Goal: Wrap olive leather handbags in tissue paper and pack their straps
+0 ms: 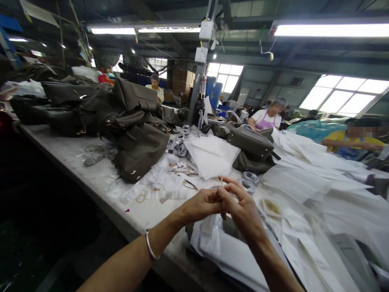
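Observation:
My left hand (209, 202) and my right hand (240, 200) meet above the table, fingertips pinched together. A thin pale strip (221, 181) sticks up between the fingers; what it belongs to is too small to tell. My right hand's outer fingers are partly stretched out. Just below the hands lies a dark bag partly covered by white paper (231, 251), with see-through plastic (212, 231) on top. Beyond the fingertips are a stack of white sheets (212, 154) and plastic-wrapped grey coils (251, 178).
Dark leather handbags (141, 150) are heaped on the left of the white table (75, 152). White paper sheets (304, 178) spread over the right, near a small tray (271, 207). A post with sockets (201, 54) rises behind. Several people sit farther back.

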A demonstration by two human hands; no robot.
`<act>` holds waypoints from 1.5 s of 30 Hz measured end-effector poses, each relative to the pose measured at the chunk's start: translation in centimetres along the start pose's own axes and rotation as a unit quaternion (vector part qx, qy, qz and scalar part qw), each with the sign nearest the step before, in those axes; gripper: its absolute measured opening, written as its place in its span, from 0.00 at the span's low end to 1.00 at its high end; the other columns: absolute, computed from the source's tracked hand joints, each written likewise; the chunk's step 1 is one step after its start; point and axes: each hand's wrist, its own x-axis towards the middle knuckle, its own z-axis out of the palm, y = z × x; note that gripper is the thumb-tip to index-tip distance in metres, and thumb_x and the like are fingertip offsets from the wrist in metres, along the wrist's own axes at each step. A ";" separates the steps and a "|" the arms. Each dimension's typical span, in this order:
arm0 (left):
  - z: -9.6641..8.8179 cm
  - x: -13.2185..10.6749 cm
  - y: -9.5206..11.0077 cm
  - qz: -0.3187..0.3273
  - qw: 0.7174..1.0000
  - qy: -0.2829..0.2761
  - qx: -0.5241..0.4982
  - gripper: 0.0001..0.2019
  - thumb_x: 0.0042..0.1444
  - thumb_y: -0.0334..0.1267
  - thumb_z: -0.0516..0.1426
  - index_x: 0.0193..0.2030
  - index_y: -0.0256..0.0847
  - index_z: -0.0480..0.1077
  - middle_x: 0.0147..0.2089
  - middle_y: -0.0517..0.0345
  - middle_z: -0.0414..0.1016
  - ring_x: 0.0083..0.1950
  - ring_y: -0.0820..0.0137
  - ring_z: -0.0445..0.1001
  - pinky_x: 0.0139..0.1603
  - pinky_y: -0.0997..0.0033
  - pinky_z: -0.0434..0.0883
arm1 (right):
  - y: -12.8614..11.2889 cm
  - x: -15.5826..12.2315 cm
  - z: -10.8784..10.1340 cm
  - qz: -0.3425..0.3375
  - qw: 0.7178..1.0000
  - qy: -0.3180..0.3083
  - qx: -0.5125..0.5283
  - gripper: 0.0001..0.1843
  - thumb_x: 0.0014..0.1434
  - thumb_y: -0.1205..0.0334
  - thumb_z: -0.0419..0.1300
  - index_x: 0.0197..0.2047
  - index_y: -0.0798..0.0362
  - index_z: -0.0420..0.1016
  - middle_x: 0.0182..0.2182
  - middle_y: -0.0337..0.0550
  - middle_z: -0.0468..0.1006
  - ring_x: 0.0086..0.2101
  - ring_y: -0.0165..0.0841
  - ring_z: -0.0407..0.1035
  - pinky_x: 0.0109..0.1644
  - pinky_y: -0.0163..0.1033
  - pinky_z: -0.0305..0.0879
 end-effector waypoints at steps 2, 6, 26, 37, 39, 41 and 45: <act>0.6 0.4 -0.6 -0.007 1.000 -0.004 0.021 0.23 0.60 0.58 0.55 0.33 0.36 0.72 0.32 0.54 0.73 0.35 0.68 0.72 0.44 0.68 0.69 | -0.4 -0.1 -0.5 0.050 0.993 -0.005 0.105 0.18 0.58 0.45 0.58 0.27 0.51 0.74 0.53 0.51 0.76 0.53 0.48 0.69 0.55 0.52 0.65; 1.0 0.4 -0.3 -0.001 0.994 -0.038 0.104 0.22 0.64 0.56 0.51 0.38 0.38 0.74 0.39 0.53 0.75 0.44 0.65 0.73 0.51 0.69 0.67 | -0.9 0.0 -1.2 0.094 0.957 0.024 0.273 0.17 0.56 0.44 0.61 0.34 0.50 0.72 0.40 0.49 0.81 0.42 0.42 0.75 0.42 0.45 0.72; -7.6 2.8 -11.9 -0.257 0.955 0.128 0.076 0.08 0.52 0.39 0.54 0.35 0.38 0.70 0.23 0.60 0.71 0.22 0.71 0.72 0.25 0.73 0.71 | 12.0 7.5 3.4 0.256 0.819 -0.431 -0.277 0.08 0.50 0.69 0.54 0.29 0.53 0.74 0.15 0.37 0.70 0.15 0.29 0.62 0.21 0.34 0.58; -8.4 2.3 -11.0 -0.131 0.955 0.145 0.224 0.12 0.50 0.35 0.59 0.41 0.43 0.80 0.34 0.56 0.76 0.35 0.66 0.74 0.40 0.70 0.69 | 13.8 8.9 2.9 0.368 0.805 -0.457 0.089 0.12 0.47 0.58 0.64 0.35 0.55 0.78 0.21 0.32 0.72 0.19 0.22 0.62 0.26 0.28 0.57; -8.5 2.4 -11.0 -0.122 0.943 0.158 0.267 0.09 0.49 0.33 0.60 0.37 0.42 0.80 0.36 0.56 0.77 0.39 0.64 0.73 0.44 0.70 0.68 | 14.1 8.8 3.1 0.363 0.806 -0.457 0.101 0.12 0.47 0.59 0.64 0.35 0.55 0.78 0.22 0.32 0.72 0.20 0.22 0.62 0.27 0.28 0.58; -8.5 2.4 -11.1 -0.133 0.931 0.168 0.296 0.08 0.48 0.31 0.59 0.34 0.42 0.79 0.35 0.55 0.77 0.39 0.64 0.73 0.43 0.70 0.67 | 14.2 8.6 3.4 0.354 0.808 -0.459 0.106 0.11 0.47 0.60 0.63 0.34 0.55 0.78 0.23 0.33 0.73 0.21 0.23 0.63 0.29 0.30 0.59; -8.1 2.3 -10.8 -0.167 0.905 0.203 0.333 0.04 0.47 0.30 0.59 0.28 0.40 0.75 0.33 0.53 0.76 0.38 0.60 0.74 0.44 0.65 0.66 | 14.0 8.6 4.0 0.338 0.822 -0.451 0.082 0.07 0.45 0.62 0.61 0.28 0.56 0.77 0.22 0.34 0.72 0.22 0.24 0.62 0.29 0.30 0.59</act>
